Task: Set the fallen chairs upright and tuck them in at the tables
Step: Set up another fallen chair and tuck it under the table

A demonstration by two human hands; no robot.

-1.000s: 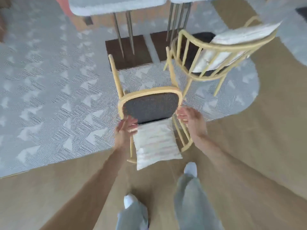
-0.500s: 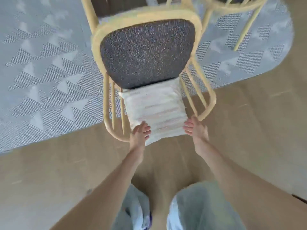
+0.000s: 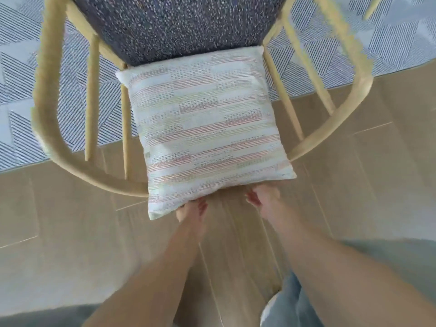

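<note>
Head view: the fallen chair (image 3: 47, 95) lies on its back straight ahead, cushion (image 3: 207, 128) nearest, both left hand (image 3: 192, 212) and right hand (image 3: 264, 197) reaching under its near edge, grip hidden, neither nearer

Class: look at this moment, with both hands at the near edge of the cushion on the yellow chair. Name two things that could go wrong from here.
1. The cushion overhangs the curved backrest rail; it could slide off as the chair tips.
2. Left hand and right hand seem to reach under the cushion; whether they grip the frame is hidden, so the chair might slip.
</note>
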